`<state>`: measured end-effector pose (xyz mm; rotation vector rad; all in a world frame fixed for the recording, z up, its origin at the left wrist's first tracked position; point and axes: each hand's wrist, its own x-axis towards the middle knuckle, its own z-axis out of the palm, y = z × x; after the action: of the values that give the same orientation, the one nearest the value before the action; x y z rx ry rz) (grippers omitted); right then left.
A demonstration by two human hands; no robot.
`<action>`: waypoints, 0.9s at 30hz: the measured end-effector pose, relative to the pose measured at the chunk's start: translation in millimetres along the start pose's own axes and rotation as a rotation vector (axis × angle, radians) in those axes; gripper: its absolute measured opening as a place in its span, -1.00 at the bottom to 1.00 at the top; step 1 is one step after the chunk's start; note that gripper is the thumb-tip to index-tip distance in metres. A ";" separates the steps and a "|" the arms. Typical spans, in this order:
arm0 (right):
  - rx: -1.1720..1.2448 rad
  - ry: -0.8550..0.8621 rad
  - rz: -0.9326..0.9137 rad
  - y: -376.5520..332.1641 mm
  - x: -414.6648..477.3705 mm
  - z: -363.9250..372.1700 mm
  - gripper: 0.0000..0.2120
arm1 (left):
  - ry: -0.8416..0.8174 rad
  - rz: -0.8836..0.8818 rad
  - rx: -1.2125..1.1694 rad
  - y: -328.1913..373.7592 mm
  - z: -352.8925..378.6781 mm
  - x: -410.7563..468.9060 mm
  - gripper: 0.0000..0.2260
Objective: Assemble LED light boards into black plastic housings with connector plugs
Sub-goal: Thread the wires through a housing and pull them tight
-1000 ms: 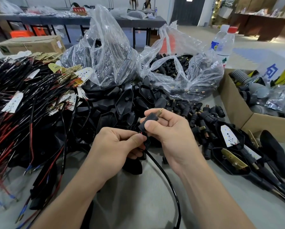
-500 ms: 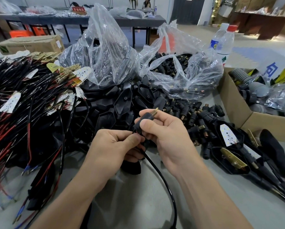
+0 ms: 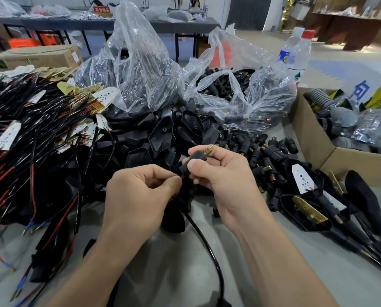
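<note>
My left hand pinches the lower end of the black connector plug. My right hand grips its body, brass tip pointing up-right. 1 black cable trails below the grip. Black housings are piled behind it.

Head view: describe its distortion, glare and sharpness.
Head view: wide-angle bending bows the far tables and stretches the forearms; glare streaks the clear plastic bags; the black housings pile is dark, with little detail; the left hand, right hand, connector plug and cable are fairly sharp; shadows on the table are soft.
</note>
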<state>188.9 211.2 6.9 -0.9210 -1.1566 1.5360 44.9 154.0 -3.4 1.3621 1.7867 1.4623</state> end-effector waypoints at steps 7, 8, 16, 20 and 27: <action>0.180 -0.035 0.177 -1.2 2.7 -2.8 -0.83 | 0.021 -0.002 -0.033 -1.8 3.6 1.1 -0.78; 0.197 -0.030 0.186 -0.9 2.9 -2.4 -0.84 | 0.012 0.003 -0.044 -1.0 4.0 0.0 -0.78; 0.098 -0.033 0.218 2.5 3.6 1.0 -0.92 | -0.026 -0.052 -0.118 -4.9 2.6 1.0 -0.78; 0.079 -0.034 0.180 1.9 2.0 1.2 -0.94 | -0.036 -0.084 -0.223 -4.4 5.7 0.6 -0.87; 0.157 0.056 0.034 -1.9 3.8 0.9 -0.89 | -0.087 -0.155 -0.299 -3.4 10.3 3.7 -0.88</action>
<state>187.6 214.8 8.9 -0.8760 -0.9700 1.5941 50.5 162.2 -9.1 1.0946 1.5107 1.4912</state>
